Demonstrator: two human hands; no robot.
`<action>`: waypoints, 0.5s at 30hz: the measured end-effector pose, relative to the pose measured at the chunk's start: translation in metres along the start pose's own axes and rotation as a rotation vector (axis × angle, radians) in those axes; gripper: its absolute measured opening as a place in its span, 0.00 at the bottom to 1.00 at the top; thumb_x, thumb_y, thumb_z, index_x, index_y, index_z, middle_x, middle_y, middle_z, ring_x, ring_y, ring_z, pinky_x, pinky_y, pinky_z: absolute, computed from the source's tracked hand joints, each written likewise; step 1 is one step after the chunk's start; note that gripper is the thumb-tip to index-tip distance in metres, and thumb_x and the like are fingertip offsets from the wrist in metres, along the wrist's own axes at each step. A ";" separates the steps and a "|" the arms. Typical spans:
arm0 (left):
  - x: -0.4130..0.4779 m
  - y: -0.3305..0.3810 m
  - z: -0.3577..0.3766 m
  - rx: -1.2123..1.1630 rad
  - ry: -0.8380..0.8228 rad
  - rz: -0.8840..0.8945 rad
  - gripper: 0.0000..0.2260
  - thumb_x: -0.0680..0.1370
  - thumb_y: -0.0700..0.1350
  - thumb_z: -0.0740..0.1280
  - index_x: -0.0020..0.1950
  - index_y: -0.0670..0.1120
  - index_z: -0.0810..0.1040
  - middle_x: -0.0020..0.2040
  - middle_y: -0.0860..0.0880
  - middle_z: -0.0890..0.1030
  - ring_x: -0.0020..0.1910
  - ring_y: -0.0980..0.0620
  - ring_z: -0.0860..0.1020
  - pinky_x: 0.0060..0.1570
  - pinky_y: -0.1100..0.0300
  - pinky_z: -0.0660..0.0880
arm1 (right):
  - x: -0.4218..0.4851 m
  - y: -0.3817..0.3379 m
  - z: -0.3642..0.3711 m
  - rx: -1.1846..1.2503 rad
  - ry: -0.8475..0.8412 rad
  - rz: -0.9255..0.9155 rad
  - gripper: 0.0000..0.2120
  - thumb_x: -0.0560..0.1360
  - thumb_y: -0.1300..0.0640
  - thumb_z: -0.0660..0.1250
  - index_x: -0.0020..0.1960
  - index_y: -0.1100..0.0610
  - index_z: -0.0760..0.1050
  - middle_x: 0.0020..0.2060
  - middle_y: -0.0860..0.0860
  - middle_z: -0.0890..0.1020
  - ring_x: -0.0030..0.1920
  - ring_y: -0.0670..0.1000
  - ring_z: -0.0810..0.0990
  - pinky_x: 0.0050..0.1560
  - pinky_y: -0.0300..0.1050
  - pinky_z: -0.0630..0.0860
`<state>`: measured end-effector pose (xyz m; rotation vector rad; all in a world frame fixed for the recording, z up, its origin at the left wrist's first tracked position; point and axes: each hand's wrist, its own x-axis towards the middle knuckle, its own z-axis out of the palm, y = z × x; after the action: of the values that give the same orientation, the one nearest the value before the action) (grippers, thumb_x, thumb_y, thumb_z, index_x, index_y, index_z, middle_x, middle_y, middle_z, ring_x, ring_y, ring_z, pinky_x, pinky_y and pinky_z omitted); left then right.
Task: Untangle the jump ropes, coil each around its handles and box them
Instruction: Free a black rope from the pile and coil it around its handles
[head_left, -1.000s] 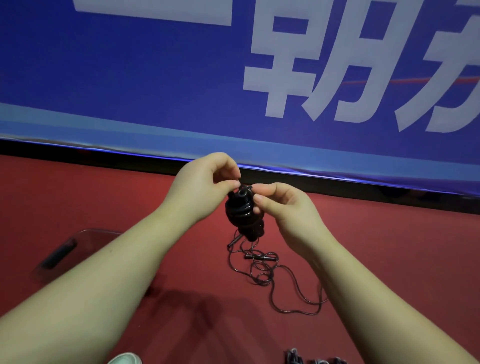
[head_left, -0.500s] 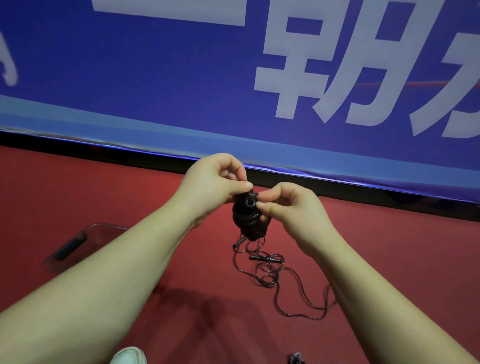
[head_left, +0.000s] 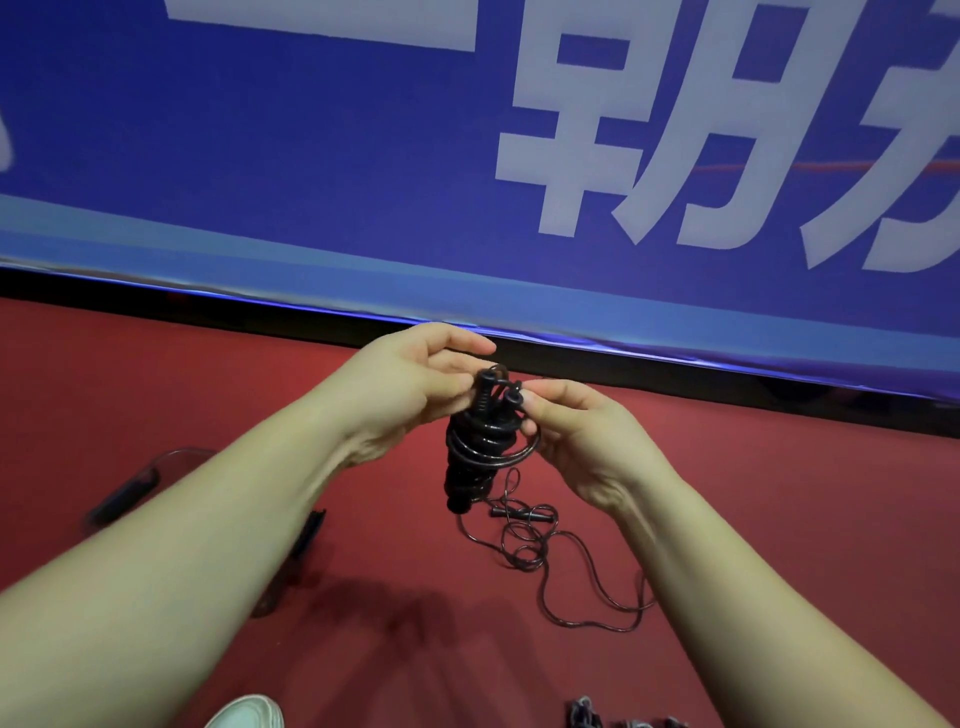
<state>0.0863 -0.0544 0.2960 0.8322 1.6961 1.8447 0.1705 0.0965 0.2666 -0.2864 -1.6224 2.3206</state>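
**Both hands on a wound rope, mid-frame**

On my feed, the coiled jump rope (head_left: 474, 460) hangs in the air at the centre of the frame, a black bundle of turns wrapped around its two handles and held roughly upright. The two handle ends (head_left: 486, 382) stick out of the top, side by side.

The left hand (head_left: 415, 387) comes in from the lower left. Its thumb and fingers are curled and pinch the upper end of the bundle. The right hand (head_left: 587, 441) comes in from the lower right with its fingers bent, nipping the other handle end. One loose turn of cord bows out against its thumb side.

Below the bundle, just right of centre, a loose jump rope (head_left: 524, 543) lies in a tangle on the red floor (head_left: 805, 519), and its cord trails off towards the right forearm. At the left edge of the frame I can make out a clear box (head_left: 171, 457) on the floor, partly hidden by the left forearm; I cannot tell what is in it. A blue banner (head_left: 311, 156) with large white characters fills the top half. The toe of a white shoe (head_left: 244, 714) shows at the bottom edge.
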 end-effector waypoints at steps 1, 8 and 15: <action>0.000 -0.002 -0.001 0.023 -0.007 0.018 0.13 0.77 0.28 0.60 0.52 0.44 0.77 0.44 0.47 0.84 0.43 0.55 0.83 0.45 0.67 0.79 | 0.000 0.000 0.001 0.021 0.016 0.022 0.05 0.73 0.69 0.66 0.41 0.61 0.77 0.29 0.51 0.81 0.26 0.43 0.75 0.30 0.34 0.74; 0.005 -0.019 0.003 -0.014 0.094 0.018 0.09 0.75 0.35 0.66 0.47 0.49 0.81 0.42 0.52 0.85 0.42 0.58 0.82 0.44 0.66 0.79 | -0.001 0.002 0.005 0.116 0.160 0.018 0.05 0.71 0.67 0.69 0.41 0.59 0.75 0.28 0.50 0.81 0.24 0.43 0.76 0.26 0.34 0.73; 0.005 -0.021 0.004 -0.071 0.159 -0.079 0.07 0.75 0.38 0.68 0.40 0.49 0.82 0.37 0.53 0.84 0.37 0.59 0.83 0.40 0.64 0.76 | -0.006 0.003 0.006 -0.265 0.115 -0.228 0.07 0.70 0.66 0.72 0.37 0.57 0.77 0.27 0.50 0.79 0.27 0.44 0.76 0.31 0.32 0.71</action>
<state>0.0848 -0.0465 0.2757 0.5950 1.7208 1.9483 0.1742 0.0881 0.2657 -0.2702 -1.8016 1.8902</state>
